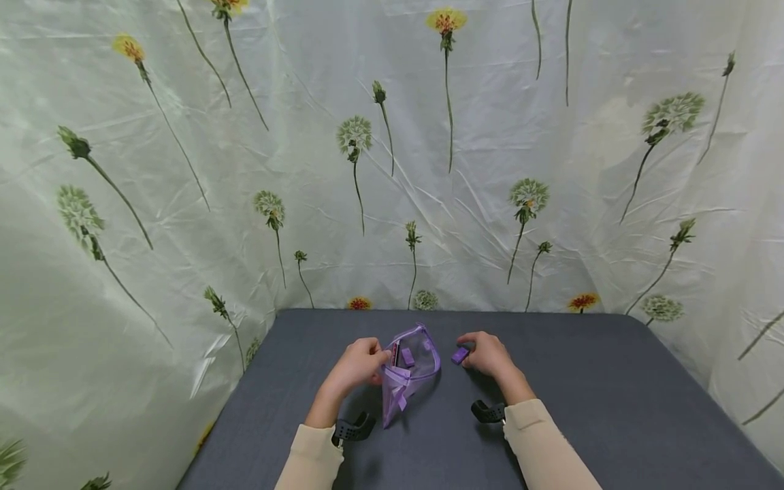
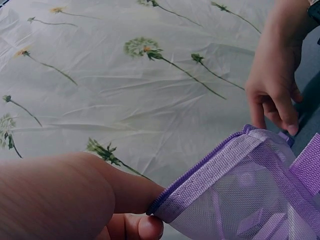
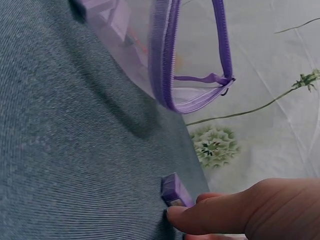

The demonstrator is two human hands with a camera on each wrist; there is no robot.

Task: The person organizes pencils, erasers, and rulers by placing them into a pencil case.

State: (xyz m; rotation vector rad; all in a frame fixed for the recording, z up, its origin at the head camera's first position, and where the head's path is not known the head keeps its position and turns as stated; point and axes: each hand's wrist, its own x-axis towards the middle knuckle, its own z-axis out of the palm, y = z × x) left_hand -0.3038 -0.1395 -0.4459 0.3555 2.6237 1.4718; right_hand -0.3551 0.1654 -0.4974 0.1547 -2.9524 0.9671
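A purple mesh zip pouch (image 1: 412, 381) stands with its zippered mouth gaping, its lower end close to the table. My left hand (image 1: 360, 361) pinches the rim at the left; the left wrist view shows thumb and fingers gripping the zipper edge (image 2: 185, 182). Through the mouth I see a small purple block (image 1: 407, 357) and a dark, narrow item with red marks (image 1: 395, 354). To the right of the pouch, my right hand (image 1: 488, 355) holds another small purple block (image 3: 176, 190) between thumb and fingers, low over the table. Its far end sticks out past the thumb; the fingers behind are partly hidden.
Under both hands lies a dark blue-grey cloth-covered table (image 1: 588, 395). A pale curtain (image 1: 392, 156) printed with dandelions hangs behind the table's back edge and along the sides. Black bands with camera mounts (image 1: 488, 411) sit on both wrists.
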